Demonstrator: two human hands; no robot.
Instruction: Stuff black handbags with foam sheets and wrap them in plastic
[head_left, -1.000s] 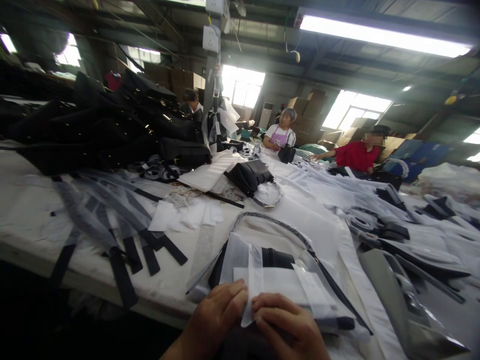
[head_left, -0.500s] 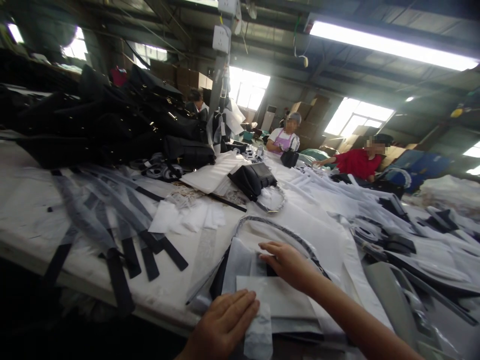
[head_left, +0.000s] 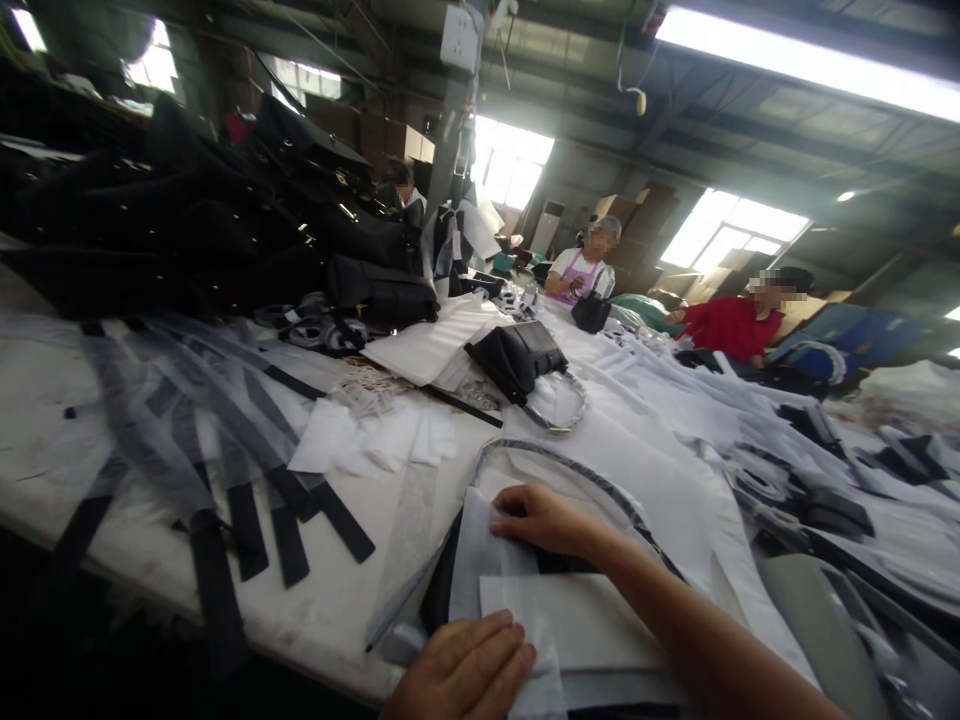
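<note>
A black bag (head_left: 442, 590) wrapped in white paper sheets (head_left: 585, 620) lies in front of me on the white table (head_left: 360, 610), with a wrapped curved strap (head_left: 562, 465) arching behind it. My left hand (head_left: 469, 675) lies flat on the near edge of the paper, fingers stretched out. My right hand (head_left: 536, 520) reaches across to the bag's far side, fingers curled and pinching the upper edge of a white sheet (head_left: 480, 535).
Black straps in clear sleeves (head_left: 217, 440) fan out at left. A heap of black bags (head_left: 210, 230) rises behind them. Another black bag (head_left: 517, 355) and white paper stacks (head_left: 427, 345) sit mid-table. Two seated people (head_left: 720, 320) work at the far end.
My right hand left the near edge of the paper and reached forward to the bag's far side, then closed on the sheet there. The left hand stayed pressing the paper.
</note>
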